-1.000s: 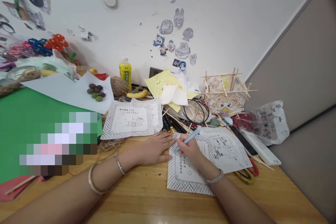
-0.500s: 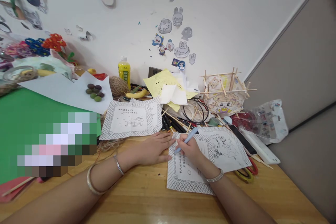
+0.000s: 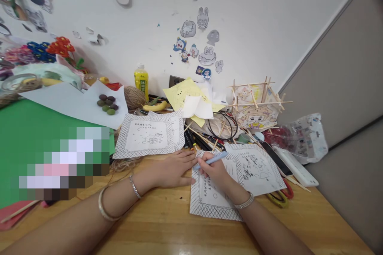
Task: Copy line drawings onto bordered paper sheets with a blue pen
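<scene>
A light blue pen (image 3: 216, 158) is gripped in my right hand (image 3: 214, 170), its tip low over the left border of a paper sheet (image 3: 215, 207). That sheet has a crosshatched border, handwritten characters and an ink drawing on its right part. My left hand (image 3: 176, 167) lies flat, fingers stretched out, with the fingertips at the sheet's left edge. Behind my left hand lies a second bordered sheet (image 3: 149, 135) with a small drawing of a building and written lines.
Markers (image 3: 189, 140) and thin sticks lie behind the sheets. To the right are a phone (image 3: 277, 159), a white slim box (image 3: 296, 166), scissors (image 3: 278, 199) and a stick-and-paper lantern (image 3: 255, 105). A yellow bottle (image 3: 141, 81) stands by the wall; green paper (image 3: 44, 123) covers the left.
My right hand has shifted slightly left on the sheet, and the pen has tilted flatter, its tip now nearer the left border. My left hand stays in place.
</scene>
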### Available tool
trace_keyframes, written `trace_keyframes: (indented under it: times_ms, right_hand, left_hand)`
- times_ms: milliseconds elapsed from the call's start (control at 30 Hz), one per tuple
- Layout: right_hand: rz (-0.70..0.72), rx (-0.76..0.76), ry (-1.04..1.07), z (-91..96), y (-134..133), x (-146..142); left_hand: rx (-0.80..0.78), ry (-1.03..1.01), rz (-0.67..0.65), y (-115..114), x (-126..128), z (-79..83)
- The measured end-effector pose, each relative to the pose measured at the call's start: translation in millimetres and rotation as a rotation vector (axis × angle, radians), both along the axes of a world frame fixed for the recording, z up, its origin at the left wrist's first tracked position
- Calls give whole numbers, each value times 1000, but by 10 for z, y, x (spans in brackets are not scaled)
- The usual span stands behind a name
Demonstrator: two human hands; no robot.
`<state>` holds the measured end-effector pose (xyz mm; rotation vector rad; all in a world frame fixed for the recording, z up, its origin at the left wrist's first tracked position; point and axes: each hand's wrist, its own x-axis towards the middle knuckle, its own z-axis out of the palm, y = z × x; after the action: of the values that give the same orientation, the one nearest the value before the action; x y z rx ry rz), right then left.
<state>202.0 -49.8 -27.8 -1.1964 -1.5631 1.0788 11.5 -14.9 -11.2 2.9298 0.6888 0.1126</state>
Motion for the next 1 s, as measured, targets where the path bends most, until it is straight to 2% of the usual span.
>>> trace_keyframes:
  times_ms: [367,533,1000]
  right_hand:
    - [-4,-10,-23,-11,5,13]
    - [-12,47,-58,11,-1,15]
    - [-51,21,-79,38,-17,7]
  left_hand:
    - [-21,-14,-1,11,-3,-22]
    - [-25,-15,12,10,3,-20]
    - [16,-42,-4,21,-3,-63]
